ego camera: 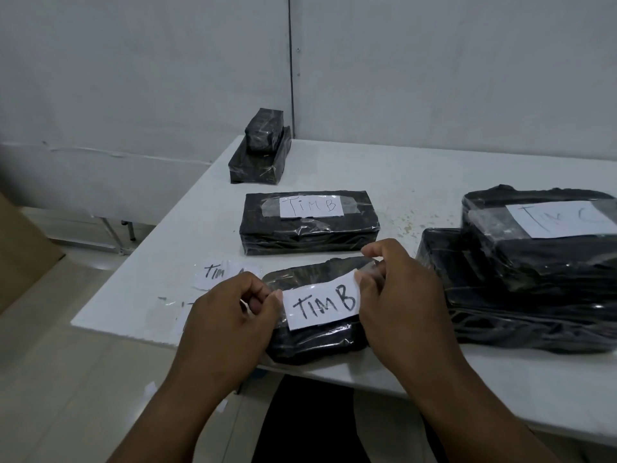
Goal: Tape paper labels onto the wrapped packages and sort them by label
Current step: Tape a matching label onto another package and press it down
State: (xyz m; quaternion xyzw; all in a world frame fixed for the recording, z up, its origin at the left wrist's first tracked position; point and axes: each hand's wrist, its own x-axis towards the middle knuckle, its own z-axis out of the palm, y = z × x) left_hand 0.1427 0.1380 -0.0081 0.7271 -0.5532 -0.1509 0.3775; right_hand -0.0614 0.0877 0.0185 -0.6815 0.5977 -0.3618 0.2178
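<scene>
Your left hand (pixel 230 309) and right hand (pixel 397 295) pinch the "TIM B" label (pixel 322 304) onto the near package (pixel 310 342). Behind it, one labelled B package (pixel 309 225) lies finished. Two stacked packages (pixel 260 152) beyond remain unlabelled.

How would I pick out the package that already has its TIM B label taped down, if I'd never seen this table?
Start at the white table and find the two hands at its near edge. Just beyond them lies a long black package, alone and flat. Its TIM B label is taped on top; the stack behind it shows no label, and the package under the hands has its label still held.
</scene>
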